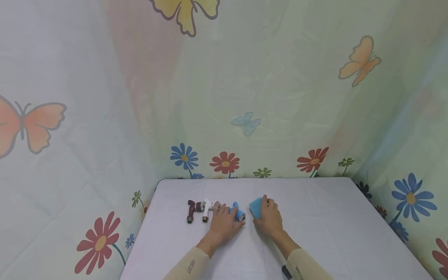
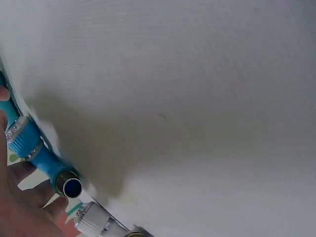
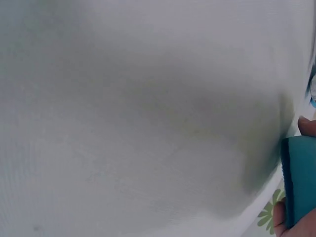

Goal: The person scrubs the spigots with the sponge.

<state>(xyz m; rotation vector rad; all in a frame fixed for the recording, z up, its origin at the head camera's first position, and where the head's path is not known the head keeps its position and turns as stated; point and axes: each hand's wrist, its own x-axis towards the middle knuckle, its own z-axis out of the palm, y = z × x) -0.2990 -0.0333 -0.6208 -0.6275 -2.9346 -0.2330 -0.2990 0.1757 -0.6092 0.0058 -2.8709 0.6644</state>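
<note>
My left hand (image 1: 223,222) lies over a blue plastic tap (image 1: 240,216), thumb on one side and fingers on the other. In the left wrist view, the blue tap (image 2: 47,163) shows its ribbed collar and metal-rimmed round opening, with the fingers curled about it. A white tap (image 1: 206,206) lies just left of that hand, and a dark red-brown tap (image 1: 190,210) lies farther left. My right hand (image 1: 272,218) grips a blue sponge (image 1: 256,207) between thumb and fingers. From the right wrist, the sponge (image 3: 302,173) shows a darker layer along one edge.
A white cloth covers the table (image 1: 322,233). Behind it and at both sides hang pale curtains (image 1: 280,97) printed with flowers and butterflies. The table's back edge runs close to the rear curtain.
</note>
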